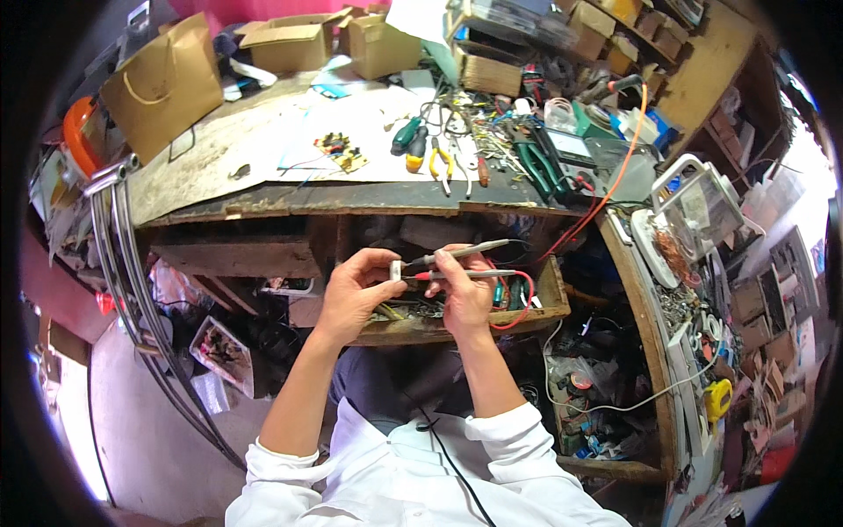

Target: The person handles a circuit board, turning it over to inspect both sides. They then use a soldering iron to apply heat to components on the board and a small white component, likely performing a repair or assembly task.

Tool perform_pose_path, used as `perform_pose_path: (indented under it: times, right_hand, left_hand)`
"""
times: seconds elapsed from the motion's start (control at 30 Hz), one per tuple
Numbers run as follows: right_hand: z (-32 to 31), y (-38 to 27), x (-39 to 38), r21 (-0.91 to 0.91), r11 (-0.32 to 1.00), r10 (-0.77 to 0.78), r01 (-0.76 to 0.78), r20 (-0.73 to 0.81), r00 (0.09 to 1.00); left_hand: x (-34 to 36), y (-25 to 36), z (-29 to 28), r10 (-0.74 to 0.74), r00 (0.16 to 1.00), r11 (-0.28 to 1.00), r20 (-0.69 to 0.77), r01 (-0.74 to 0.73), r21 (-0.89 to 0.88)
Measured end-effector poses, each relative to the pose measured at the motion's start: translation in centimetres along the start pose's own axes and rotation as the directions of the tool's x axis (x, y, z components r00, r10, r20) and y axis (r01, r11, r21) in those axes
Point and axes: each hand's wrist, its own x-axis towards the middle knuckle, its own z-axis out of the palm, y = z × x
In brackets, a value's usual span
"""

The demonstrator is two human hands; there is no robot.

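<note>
A rough wooden bench (369, 201) with a worn, splintered front edge spans from 10 o'clock over 12, part of its top under a smooth, stained pale sheet (255, 145). At 4 o'clock, a deep wooden compartment (615, 471) is crammed with crumpled plastic, wires and small parts. Shiny metal tubes (132, 255) curve in parallel at 9 o'clock. In the middle, an open wooden drawer (421, 331) with scuffed walls holds a jumble of tools and scraps. A stiff brown paper bag (167, 88) with a looped handle leans at 10 o'clock, and cardboard boxes (285, 47) with open flaps sit at 11. At 8 o'clock, a pale rectangular bin (249, 373) contains mixed dark bits. Over the drawer are two bare hands: the left hand (358, 290) pinches between thumb and fingers, the right hand (467, 297) is closed around two probes. Beyond them on the bench lie green-handled pliers (537, 167) at 1 o'clock and a bare circuit board (351, 156) at 11. The slim, rod-like probes (470, 274), one red-tipped with a glossy red lead, point toward 9 o'clock. Smallest is a white, block-like piece (395, 270) in the left hand, at the probe tips; whether both touch it cannot be told.
</note>
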Motion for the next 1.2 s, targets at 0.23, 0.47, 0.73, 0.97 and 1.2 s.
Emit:
perform_pose_path:
  times: [0.23,0.47,0.73,0.97,1.2]
  right_hand:
    - [0.1,0.3,0.0,0.01,1.0,-0.02,0.019,0.014,1.0]
    - [0.1,0.1,0.0,0.035,0.999,-0.029,0.029,0.025,0.999]
    - [0.4,0.0,-0.1,0.004,1.0,-0.006,0.006,-0.006,1.0]
    - [0.4,0.2,-0.1,-0.016,1.0,-0.026,0.026,-0.025,0.999]
    - [0.3,0.3,-0.1,-0.026,0.999,-0.032,0.032,-0.016,0.999]
  left_hand:
    - [0.0,-0.3,-0.2,0.011,1.0,1.0,0.005,-0.01,-0.014]
    - [0.0,-0.3,-0.1,0.01,1.0,1.0,0.006,-0.01,-0.027]
    - [-0.3,-0.3,0.2,0.065,0.998,0.995,-0.018,-0.064,0.076]
    - [-0.4,-0.7,0.5,0.12,0.993,0.982,-0.012,-0.117,0.146]
    - [-0.8,0.0,1.1,0.119,0.993,0.989,-0.024,-0.116,0.09]
